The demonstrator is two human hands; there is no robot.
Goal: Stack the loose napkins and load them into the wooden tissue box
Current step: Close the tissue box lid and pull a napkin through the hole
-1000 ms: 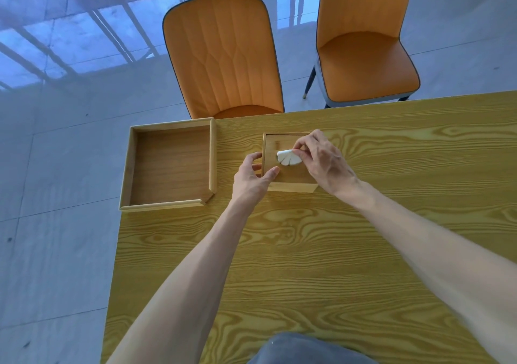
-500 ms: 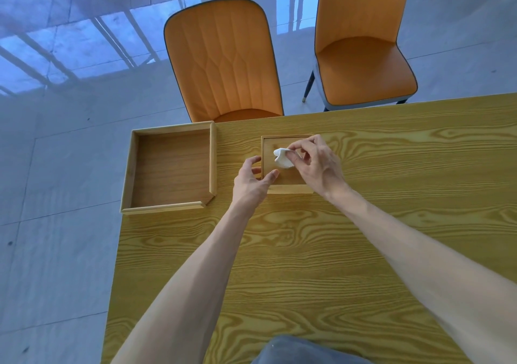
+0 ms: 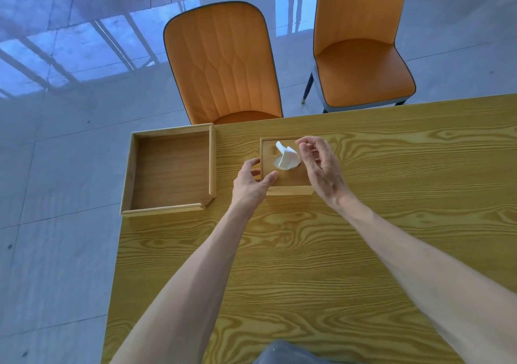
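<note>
While the wooden tissue box (image 3: pixel 286 180) stood closed near the far edge of the table (image 3: pixel 307 251), one white napkin (image 3: pixel 286 158) was recorded standing up through the opening in its top, tip pointing away and to the left. No loose napkins were seen elsewhere on the table; the stack was judged to be already inside, though the interior could not be seen.

Left hand (image 3: pixel 251 186): set against the box's near-left corner, thumb laid on the top edge, fingers on the left wall; a light bracing hold, not a full clasp.

Right hand (image 3: pixel 321 165): held just beside the napkin on its right, fingers loosely curled and parted, nothing gripped. Whether a fingertip touched the paper could not be told.

Wooden tray (image 3: pixel 134 173): shallow, square, empty, lying apart to the left at the table's corner; taken to be a separate part of the box, though this could not be confirmed.

Two orange chairs (image 3: pixel 223 61) were noted beyond the table.

Step in hand, as judged: dressing the top napkin so that it stood ready for pulling. For this to be done well, the box was best kept pinned by the left hand, and the napkin was best drawn straight upward by its tip only, gently, so that the thin paper was not torn and the sheet below was not dragged out.
</note>
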